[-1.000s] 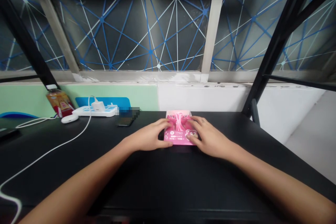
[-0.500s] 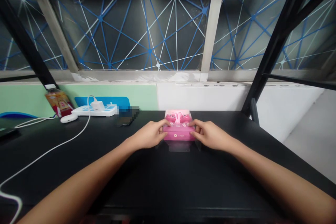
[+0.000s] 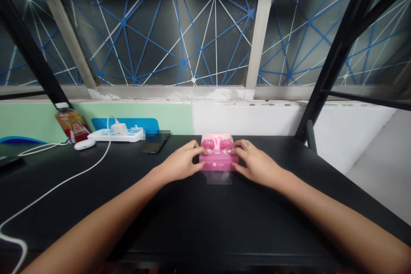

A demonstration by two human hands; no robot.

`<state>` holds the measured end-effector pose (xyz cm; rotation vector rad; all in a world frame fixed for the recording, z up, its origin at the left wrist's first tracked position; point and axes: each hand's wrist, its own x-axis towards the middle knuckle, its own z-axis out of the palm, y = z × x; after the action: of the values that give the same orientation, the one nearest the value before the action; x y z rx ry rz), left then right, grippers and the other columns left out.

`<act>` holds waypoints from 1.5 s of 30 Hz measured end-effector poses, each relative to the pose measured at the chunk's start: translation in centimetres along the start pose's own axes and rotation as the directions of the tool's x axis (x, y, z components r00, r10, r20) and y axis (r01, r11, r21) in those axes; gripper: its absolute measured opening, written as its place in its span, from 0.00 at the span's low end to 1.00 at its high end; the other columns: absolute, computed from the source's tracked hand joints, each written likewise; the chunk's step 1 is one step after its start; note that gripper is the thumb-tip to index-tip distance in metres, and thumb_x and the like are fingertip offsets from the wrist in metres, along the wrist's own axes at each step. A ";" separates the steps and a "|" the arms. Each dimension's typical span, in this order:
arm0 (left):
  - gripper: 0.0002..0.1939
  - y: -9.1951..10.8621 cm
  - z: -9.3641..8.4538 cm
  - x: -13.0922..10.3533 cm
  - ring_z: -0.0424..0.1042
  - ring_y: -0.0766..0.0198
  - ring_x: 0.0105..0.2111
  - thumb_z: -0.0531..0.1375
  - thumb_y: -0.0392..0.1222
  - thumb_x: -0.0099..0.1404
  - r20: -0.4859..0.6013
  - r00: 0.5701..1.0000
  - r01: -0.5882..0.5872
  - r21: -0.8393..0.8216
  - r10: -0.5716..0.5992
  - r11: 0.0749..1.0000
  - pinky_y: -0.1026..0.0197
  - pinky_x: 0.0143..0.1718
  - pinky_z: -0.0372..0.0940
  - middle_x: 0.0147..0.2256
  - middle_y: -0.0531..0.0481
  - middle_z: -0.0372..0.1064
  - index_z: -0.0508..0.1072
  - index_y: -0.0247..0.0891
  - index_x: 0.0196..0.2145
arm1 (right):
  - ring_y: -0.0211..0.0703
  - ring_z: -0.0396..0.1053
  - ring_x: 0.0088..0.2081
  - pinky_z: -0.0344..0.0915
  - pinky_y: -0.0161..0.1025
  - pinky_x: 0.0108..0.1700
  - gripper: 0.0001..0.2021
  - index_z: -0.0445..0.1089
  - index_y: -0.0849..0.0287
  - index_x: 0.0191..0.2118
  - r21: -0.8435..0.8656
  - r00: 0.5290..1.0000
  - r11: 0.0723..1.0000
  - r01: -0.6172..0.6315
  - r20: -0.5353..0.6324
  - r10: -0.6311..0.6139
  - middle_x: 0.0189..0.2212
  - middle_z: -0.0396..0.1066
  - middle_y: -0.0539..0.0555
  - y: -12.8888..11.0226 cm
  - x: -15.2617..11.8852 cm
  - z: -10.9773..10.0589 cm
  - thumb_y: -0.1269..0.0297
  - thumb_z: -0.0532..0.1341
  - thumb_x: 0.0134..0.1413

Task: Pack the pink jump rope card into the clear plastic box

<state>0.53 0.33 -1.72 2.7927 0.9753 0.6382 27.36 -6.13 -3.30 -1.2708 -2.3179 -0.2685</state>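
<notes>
A small pink box (image 3: 219, 165) sits on the black desk, straight ahead of me. Its front is printed with a small white logo, and pink shapes I cannot identify show in its far part. From the left side, my left hand (image 3: 184, 160) grips the box edge, thumb low and forefinger higher up. My right hand (image 3: 255, 162) has hold of the opposite edge the same way, its other fingers spread along the side. A clear plastic flap (image 3: 218, 178) lies on the desktop at the near side of the box.
Left of the hands are a dark phone (image 3: 156, 143), a white power strip (image 3: 130, 135) with a plugged-in charger (image 3: 119, 129), a white oval case (image 3: 84, 144) and a drink bottle (image 3: 72, 124). A white cable (image 3: 72, 177) crosses the desk (image 3: 221, 227). Black frame posts (image 3: 334, 60) rise at both sides.
The fingers of both hands have loosened and spread, my right hand's most. The box has stayed almost in place.
</notes>
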 end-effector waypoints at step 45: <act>0.13 -0.2 -0.7 0.4 0.66 0.56 0.54 0.51 0.48 0.72 0.042 0.999 -0.016 -0.215 0.026 0.976 0.52 0.57 0.61 0.54 0.47 0.64 0.71 0.44 0.47 | 0.63 0.58 0.59 0.61 0.59 0.54 0.32 0.62 0.57 0.59 -0.008 1.000 1.000 0.027 -0.003 -0.027 0.58 0.62 0.65 -2.7 0.4 -0.8 0.53 0.67 0.49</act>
<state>0.45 0.70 -0.99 2.6186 0.8165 0.6400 25.15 -7.66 -2.29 -1.2434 -2.3351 -0.2886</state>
